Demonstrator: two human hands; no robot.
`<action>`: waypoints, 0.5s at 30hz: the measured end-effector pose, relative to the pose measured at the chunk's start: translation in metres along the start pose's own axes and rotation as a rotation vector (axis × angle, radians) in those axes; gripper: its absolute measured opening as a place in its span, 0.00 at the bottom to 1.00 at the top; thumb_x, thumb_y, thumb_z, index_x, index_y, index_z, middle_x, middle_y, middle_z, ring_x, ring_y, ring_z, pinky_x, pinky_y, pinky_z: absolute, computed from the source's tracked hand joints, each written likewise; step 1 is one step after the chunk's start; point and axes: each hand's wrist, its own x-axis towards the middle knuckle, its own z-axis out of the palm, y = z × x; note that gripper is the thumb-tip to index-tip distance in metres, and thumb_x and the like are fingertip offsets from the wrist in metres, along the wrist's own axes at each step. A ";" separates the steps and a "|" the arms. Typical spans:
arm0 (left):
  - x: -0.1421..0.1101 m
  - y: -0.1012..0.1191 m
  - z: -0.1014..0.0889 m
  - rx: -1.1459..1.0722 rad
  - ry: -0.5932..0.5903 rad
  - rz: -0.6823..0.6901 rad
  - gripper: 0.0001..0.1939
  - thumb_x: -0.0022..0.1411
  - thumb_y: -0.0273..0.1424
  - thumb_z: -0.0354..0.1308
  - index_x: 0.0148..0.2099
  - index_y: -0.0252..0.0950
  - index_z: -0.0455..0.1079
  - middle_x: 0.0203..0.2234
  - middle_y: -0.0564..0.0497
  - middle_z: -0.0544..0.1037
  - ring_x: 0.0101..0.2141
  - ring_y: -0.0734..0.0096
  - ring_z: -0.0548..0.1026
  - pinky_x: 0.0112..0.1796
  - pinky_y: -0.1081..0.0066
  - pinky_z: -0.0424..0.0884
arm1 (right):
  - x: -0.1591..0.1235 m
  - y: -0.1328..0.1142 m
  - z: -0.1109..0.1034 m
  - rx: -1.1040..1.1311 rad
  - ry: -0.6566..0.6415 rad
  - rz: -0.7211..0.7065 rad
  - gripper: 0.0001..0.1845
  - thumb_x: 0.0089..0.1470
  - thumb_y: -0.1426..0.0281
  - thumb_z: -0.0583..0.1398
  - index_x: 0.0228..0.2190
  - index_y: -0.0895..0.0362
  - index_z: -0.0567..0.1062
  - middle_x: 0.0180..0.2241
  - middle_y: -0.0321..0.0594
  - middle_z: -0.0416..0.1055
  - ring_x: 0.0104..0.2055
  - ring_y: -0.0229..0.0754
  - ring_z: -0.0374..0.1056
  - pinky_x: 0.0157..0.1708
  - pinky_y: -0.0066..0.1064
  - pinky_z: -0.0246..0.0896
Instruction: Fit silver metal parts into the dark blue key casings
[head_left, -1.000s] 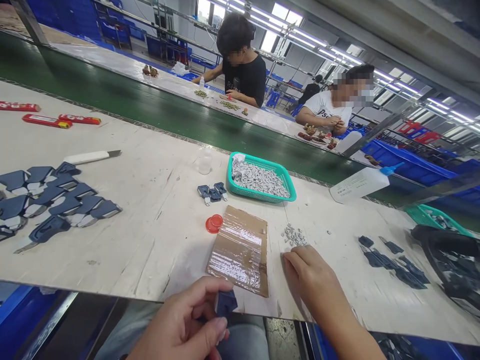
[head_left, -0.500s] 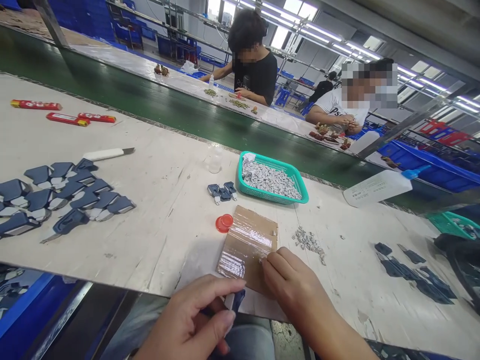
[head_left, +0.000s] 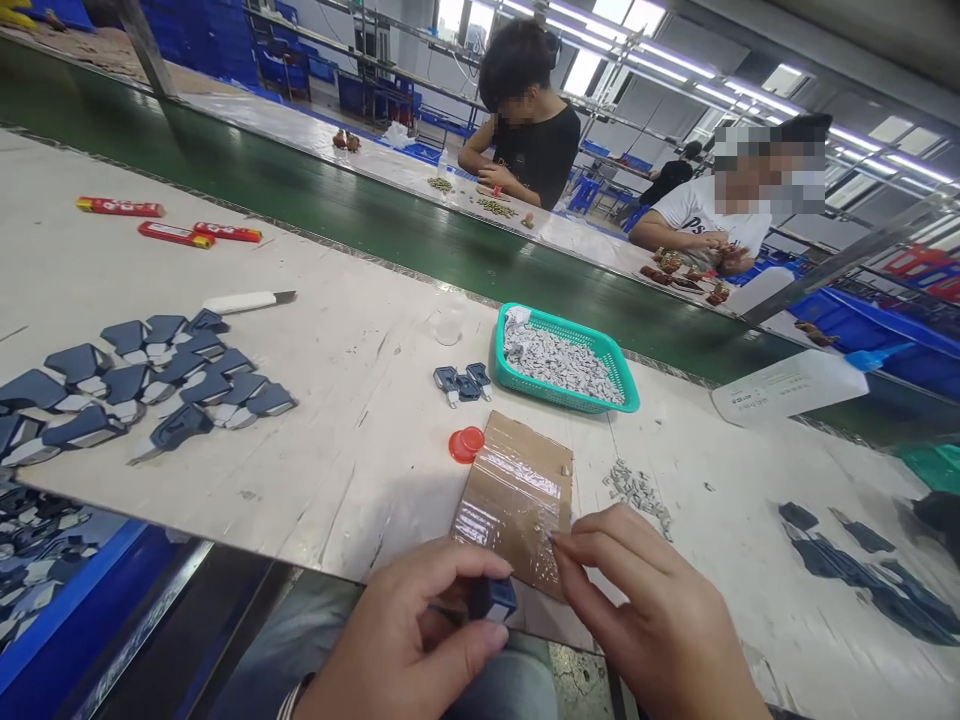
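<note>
My left hand (head_left: 409, 630) holds a small dark blue plastic part (head_left: 495, 598) with a light grey face between thumb and fingers, at the table's front edge. My right hand (head_left: 652, 590) is closed in a pinch over the right side of a tape-covered cardboard piece (head_left: 517, 470). Something tiny shows at its fingertips, too small to name. A red round cap (head_left: 466, 444) touches the cardboard's left edge. Right of the cardboard lies a scatter of small grey pieces (head_left: 636, 490). Behind it are several blue parts with light tips (head_left: 466, 382).
A green basket (head_left: 566, 395) of small grey pieces stands at the back. Left are many blue parts (head_left: 180, 370), a white-handled knife (head_left: 240, 302) and red tubes (head_left: 120, 207). A glue bottle (head_left: 787, 388) and more blue parts (head_left: 862, 565) lie right. Two people sit across the green belt (head_left: 300, 220).
My right hand has drawn back slightly to the right from the cardboard, fingers still pinched. The blue part in my left hand has turned, showing more of its end. The view has shifted left.
</note>
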 end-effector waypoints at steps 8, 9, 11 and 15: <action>0.000 0.012 0.007 0.128 0.113 0.004 0.18 0.49 0.26 0.60 0.44 0.44 0.71 0.35 0.53 0.78 0.32 0.68 0.76 0.36 0.70 0.73 | -0.001 -0.013 -0.013 0.327 -0.089 0.327 0.07 0.52 0.70 0.59 0.24 0.52 0.73 0.24 0.35 0.69 0.26 0.37 0.67 0.23 0.25 0.63; -0.001 0.013 0.007 0.140 0.109 0.005 0.18 0.48 0.26 0.60 0.44 0.44 0.71 0.34 0.53 0.78 0.32 0.67 0.76 0.36 0.69 0.73 | -0.001 -0.012 -0.013 0.382 -0.118 0.380 0.07 0.52 0.69 0.59 0.23 0.52 0.73 0.23 0.35 0.69 0.25 0.37 0.66 0.23 0.25 0.63; -0.002 0.013 0.007 0.155 0.094 0.010 0.19 0.48 0.26 0.61 0.45 0.44 0.71 0.33 0.53 0.78 0.32 0.66 0.75 0.36 0.68 0.72 | -0.001 -0.013 -0.013 0.502 -0.157 0.473 0.09 0.51 0.67 0.60 0.21 0.53 0.73 0.22 0.35 0.69 0.25 0.37 0.66 0.23 0.25 0.62; -0.003 0.013 0.007 0.163 0.092 0.038 0.19 0.48 0.26 0.61 0.44 0.44 0.71 0.31 0.53 0.77 0.31 0.66 0.75 0.36 0.68 0.72 | 0.000 -0.017 -0.011 0.794 -0.161 0.652 0.10 0.49 0.64 0.62 0.20 0.54 0.74 0.23 0.36 0.68 0.26 0.37 0.65 0.26 0.26 0.62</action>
